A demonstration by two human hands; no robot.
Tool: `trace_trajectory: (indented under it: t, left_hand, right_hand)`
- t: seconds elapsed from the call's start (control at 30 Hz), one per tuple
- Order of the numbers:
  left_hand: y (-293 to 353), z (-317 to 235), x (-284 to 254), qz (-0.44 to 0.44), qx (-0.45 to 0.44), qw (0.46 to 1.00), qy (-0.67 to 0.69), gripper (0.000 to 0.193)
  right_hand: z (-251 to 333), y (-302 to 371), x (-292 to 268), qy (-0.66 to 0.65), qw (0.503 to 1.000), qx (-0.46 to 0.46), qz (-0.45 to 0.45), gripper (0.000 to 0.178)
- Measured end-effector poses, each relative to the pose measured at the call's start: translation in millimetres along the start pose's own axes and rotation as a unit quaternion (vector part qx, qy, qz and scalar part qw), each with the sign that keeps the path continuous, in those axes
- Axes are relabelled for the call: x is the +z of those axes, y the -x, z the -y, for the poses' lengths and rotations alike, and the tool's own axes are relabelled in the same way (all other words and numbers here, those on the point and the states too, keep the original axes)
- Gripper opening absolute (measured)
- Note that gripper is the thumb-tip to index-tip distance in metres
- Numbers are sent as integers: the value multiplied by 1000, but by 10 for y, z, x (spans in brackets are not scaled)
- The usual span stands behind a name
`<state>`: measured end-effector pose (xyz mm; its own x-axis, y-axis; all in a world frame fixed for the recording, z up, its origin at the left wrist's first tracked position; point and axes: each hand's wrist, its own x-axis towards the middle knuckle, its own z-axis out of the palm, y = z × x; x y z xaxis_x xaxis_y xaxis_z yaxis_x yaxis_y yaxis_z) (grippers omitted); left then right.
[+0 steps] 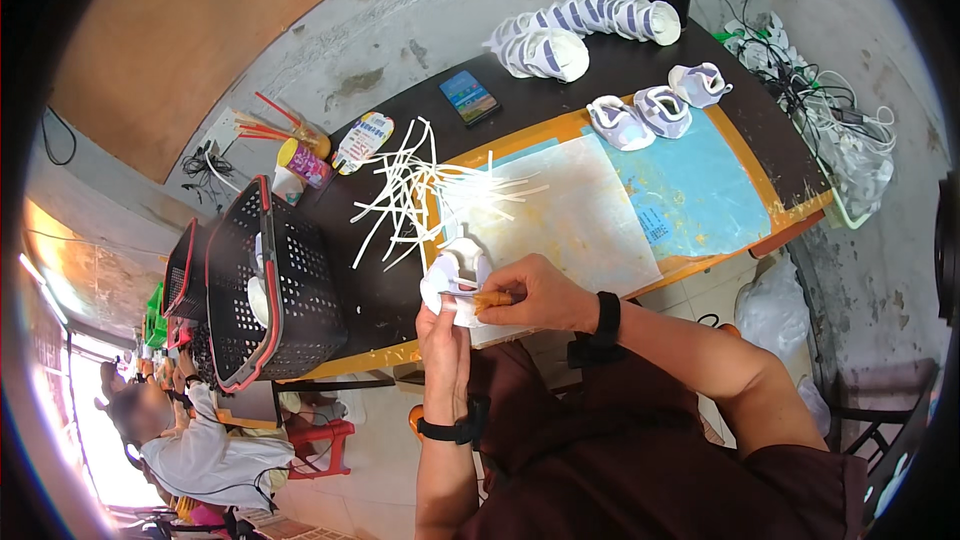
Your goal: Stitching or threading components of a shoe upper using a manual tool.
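Observation:
At the table's front edge, my left hand (442, 340) grips a small white and lavender shoe upper (437, 278) from below, its opening facing up. My right hand (550, 296) pinches a short orange-brown handled tool (492, 300) against the upper's near side; the tip of the tool is hidden, so I cannot tell its kind. Just beyond the upper lies a loose heap of thin white strips (405, 205). A translucent whitish sheet (575, 215) spreads under and to the right of my hands.
Three shoe uppers (662, 112) stand at the right on a blue sheet (700, 190); nested rows (605, 18) lie behind. A phone (468, 98), a pink and yellow can (305, 162) and a black perforated basket (285, 290) are also on the table. Another person (200, 450) sits at lower left.

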<state>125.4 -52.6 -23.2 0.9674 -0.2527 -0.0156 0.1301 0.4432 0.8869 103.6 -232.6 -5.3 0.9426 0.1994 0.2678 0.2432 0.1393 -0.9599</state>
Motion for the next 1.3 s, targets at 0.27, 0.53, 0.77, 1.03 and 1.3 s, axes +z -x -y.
trace_trajectory:
  t: [0.27,0.53,0.77,1.03,1.3]
  left_hand:
    - [15,-56,84,-13,-14,999,29,37]
    - [24,-41,86,-21,2,999,-34,39]
    - [20,-28,96,-44,11,998,-46,36]
    - [36,-38,98,-69,22,997,-41,25]
    - [51,-62,157,-67,16,997,-45,27]
  right_hand:
    - [-29,-25,-16,135,989,19,-52,18]
    - [56,-41,65,163,979,15,-118,26]
    - [95,10,92,206,971,-40,-115,20]
    - [340,109,55,224,972,-28,-66,18]
    - [247,109,42,227,971,-23,-67,18]
